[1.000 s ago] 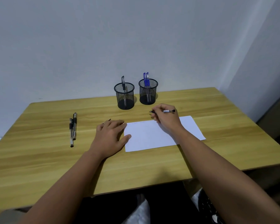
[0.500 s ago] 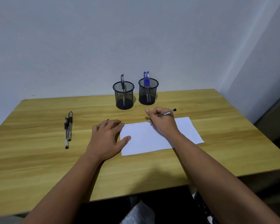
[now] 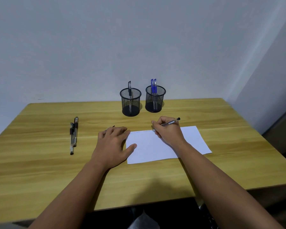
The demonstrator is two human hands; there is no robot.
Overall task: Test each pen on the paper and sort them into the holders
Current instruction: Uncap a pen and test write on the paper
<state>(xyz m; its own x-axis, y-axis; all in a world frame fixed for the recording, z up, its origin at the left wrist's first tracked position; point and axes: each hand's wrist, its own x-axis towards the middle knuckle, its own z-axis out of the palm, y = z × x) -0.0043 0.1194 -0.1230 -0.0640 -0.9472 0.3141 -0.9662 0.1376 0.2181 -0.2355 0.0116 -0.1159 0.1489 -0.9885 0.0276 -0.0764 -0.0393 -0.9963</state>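
right hand: the right hand point(image 3: 169, 133) pinches a slim clear-barrelled pen with a dark end point(image 3: 171, 122) in a writing grip, its tip at the far edge of the white sheet of paper point(image 3: 157, 148).
left hand: the left hand point(image 3: 113, 142) lies flat with fingers spread, thumb on the sheet's left edge; a small dark piece shows just past its fingertips, too small to tell what it is.
marks: faint scribbles sit along the top edge of the paper.
holders: the left black mesh cup point(image 3: 130, 102) holds one dark pen; the right black mesh cup point(image 3: 155, 99) holds two blue pens.
waiting: two clear pens with dark grips point(image 3: 73, 135) lie side by side on the wooden table point(image 3: 40, 171), well left of the paper.
risk: with the tip so near the edge, a stroke could run onto the wood; if the left hand eases, the sheet may slide; faint ink could lead to the wrong cup.
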